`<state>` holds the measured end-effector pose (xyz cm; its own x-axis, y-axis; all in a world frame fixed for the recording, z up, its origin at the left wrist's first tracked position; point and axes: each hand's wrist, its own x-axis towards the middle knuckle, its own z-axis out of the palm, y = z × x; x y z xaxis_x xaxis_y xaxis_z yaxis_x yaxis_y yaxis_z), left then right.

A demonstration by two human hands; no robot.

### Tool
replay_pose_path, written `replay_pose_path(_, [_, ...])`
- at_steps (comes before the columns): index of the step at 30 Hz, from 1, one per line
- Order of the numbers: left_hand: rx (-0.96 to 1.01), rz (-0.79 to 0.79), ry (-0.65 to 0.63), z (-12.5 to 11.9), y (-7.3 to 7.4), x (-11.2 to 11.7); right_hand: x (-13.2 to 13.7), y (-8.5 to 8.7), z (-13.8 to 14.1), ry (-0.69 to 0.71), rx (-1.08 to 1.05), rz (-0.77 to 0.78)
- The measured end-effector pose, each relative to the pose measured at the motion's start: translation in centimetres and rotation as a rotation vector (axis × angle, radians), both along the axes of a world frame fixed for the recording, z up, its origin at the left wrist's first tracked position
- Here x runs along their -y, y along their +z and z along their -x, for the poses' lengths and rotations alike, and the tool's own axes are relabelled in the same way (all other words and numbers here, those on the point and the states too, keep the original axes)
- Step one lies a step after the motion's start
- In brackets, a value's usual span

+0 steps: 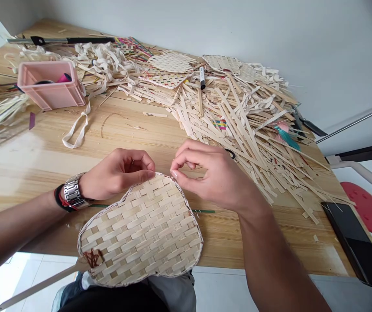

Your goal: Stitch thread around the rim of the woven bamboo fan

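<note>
A person sits at a wooden table (124, 130) with a woven bamboo fan (140, 234) held up just off its near edge, above their lap. The fan is heart-shaped, its notch facing the table, and its flat handle (36, 286) slants down to the lower left. A thin binding runs around the rim (108, 208).

The left hand (117, 173) sits at the notch, its fingers curled, with thumb and forefinger pinching the rim. The right hand (211, 173) sits just beside it, fingers also curled, its thumb and forefinger pinching the rim on the other side of the notch. A metal watch (73, 190) and a dark wristband (59, 199) circle the left wrist.

Beyond the hands lies a big heap of pale strips (231, 112), with a marker (202, 78) on top and woven mats (173, 63) at the far side. A pink crate (51, 84) stands at the far left, and a black tablet (351, 242) lies at the right corner.
</note>
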<state>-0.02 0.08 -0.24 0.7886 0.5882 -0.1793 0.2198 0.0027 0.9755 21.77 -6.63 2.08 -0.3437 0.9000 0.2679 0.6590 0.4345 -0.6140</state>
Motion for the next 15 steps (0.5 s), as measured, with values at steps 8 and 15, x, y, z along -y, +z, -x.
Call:
replay_pose_path(8, [-0.023, -0.006, 0.004, -0.11, -0.01, 0.09, 0.41, -0.46, 0.40, 0.041, 0.088, -0.063])
replay_pose_path(15, [-0.027, 0.009, 0.001, -0.17, -0.10, 0.08, 0.48, -0.72, 0.86, 0.044, 0.185, -0.145])
